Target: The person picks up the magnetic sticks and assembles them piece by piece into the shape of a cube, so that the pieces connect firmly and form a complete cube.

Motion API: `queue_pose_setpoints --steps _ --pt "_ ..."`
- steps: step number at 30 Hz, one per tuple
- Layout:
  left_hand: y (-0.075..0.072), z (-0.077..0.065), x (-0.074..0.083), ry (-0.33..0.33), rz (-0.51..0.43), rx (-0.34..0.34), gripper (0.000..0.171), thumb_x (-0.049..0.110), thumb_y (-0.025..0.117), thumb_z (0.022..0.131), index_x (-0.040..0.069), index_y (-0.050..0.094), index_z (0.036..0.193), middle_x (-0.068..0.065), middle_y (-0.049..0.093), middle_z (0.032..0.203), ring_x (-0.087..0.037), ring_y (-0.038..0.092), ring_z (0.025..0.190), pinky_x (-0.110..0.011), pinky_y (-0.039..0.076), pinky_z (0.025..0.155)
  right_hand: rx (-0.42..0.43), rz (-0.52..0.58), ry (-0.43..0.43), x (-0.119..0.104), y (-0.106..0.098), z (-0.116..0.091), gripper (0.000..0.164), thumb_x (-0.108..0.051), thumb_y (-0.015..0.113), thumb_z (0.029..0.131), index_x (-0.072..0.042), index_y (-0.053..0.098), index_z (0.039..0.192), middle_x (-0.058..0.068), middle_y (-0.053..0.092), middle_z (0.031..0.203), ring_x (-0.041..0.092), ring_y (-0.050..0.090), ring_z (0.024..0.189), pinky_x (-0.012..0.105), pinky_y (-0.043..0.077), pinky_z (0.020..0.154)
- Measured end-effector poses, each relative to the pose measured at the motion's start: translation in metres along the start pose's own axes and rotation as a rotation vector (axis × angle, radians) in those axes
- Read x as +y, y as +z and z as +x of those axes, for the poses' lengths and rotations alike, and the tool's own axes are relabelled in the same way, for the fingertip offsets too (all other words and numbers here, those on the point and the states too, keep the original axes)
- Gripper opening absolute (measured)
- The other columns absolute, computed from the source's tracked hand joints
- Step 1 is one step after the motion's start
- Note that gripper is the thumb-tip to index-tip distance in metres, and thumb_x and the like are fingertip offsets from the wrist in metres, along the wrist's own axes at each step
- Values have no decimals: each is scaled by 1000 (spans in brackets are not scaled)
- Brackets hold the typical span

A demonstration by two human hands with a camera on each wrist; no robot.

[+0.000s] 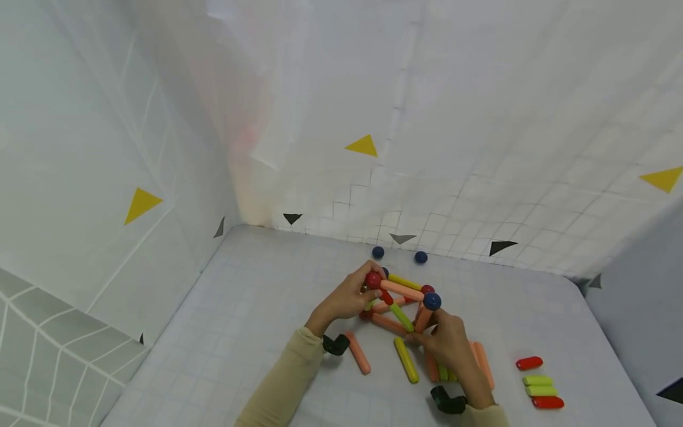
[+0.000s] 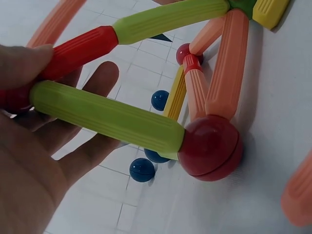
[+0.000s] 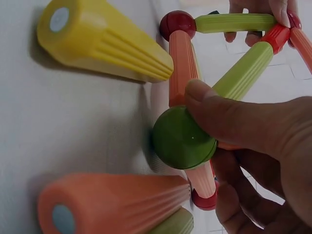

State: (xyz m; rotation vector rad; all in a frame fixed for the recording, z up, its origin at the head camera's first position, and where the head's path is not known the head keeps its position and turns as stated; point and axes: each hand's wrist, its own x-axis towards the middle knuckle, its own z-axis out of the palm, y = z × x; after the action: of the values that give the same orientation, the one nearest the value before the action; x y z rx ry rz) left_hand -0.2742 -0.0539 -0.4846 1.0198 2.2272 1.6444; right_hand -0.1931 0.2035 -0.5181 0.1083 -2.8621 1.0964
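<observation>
Although the green ball is hard to make out in the head view, right-wrist view shows right hand pinching it; left hand grips an upper red ball of the stick-and-ball frame, on table.

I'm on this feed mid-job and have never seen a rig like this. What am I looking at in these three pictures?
There's no machine here, just a person's two bare hands. The wide picture comes from a camera worn on the head, looking forward and down; the two close ones come from cameras on the left and right wrists.

Both hands hold one frame built of coloured sticks and balls. The left hand grips it near a red ball; the right hand holds it at a green ball.

Loose on the pale surface lie a yellow stick, salmon sticks, short red pieces and lime pieces, plus two blue balls near the wall.
</observation>
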Motion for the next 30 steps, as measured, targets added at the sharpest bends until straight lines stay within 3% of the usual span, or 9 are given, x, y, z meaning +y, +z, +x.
queue_pose_setpoints --steps 4,7,11,14,17,20,24,27,30 --pt "-7 -2 1 -52 18 -4 54 11 67 103 9 38 148 -16 61 139 -22 65 120 -41 55 105 -33 -22 -3 1 -1 1 42 -21 97 77 -11 69 106 1 76 90 13 67 80 26 52 67" --pt "-14 -7 -1 -132 114 -12 60 19 73 99 11 40 148 -12 66 131 -26 65 120 -44 54 104 -74 -30 27 1 -3 1 41 -24 98 76 -13 71 106 -2 74 90 14 66 83 31 53 71" --pt "-20 -12 -9 -340 307 -79 50 27 81 95 9 54 133 -7 69 110 -22 67 97 -36 56 83 -132 -50 82 -1 -4 1 43 -24 98 75 -15 73 108 -3 74 94 16 67 88 42 59 81" --pt "-16 -13 -15 -492 406 -137 41 31 82 94 8 60 121 -4 66 96 -18 63 76 -30 52 66 -134 -96 73 -3 -3 2 40 -23 98 76 -15 73 106 -2 76 96 18 70 91 48 60 86" --pt "-9 -11 -21 -537 431 -107 32 28 81 95 9 62 113 -4 64 89 -17 60 65 -30 49 59 -93 -146 40 -7 1 3 33 -23 96 79 -15 73 100 0 77 99 20 72 92 48 60 85" --pt "-2 -7 -27 -507 388 11 28 22 77 98 7 60 115 -4 64 82 -16 60 62 -29 46 57 -23 -171 23 -12 8 3 30 -21 95 80 -16 71 97 1 77 101 19 71 90 42 60 79" --pt "6 -4 -37 -450 214 188 36 10 71 100 -1 52 129 -7 68 76 -21 70 59 -28 49 55 35 -106 31 -21 19 0 32 -15 94 80 -15 66 96 5 77 110 15 67 82 31 56 70" --pt "9 -3 -44 -408 44 275 46 1 68 99 -5 44 138 -14 73 87 -28 77 67 -30 58 59 43 -48 39 -27 28 -2 32 -10 90 85 -15 62 100 8 75 111 15 65 81 30 57 70" --pt "7 -2 -45 -380 -83 289 55 -1 67 98 -7 39 144 -25 74 108 -34 79 84 -36 63 72 57 -39 22 -32 36 -3 35 -6 87 87 -15 60 108 8 75 110 17 67 85 35 62 76"
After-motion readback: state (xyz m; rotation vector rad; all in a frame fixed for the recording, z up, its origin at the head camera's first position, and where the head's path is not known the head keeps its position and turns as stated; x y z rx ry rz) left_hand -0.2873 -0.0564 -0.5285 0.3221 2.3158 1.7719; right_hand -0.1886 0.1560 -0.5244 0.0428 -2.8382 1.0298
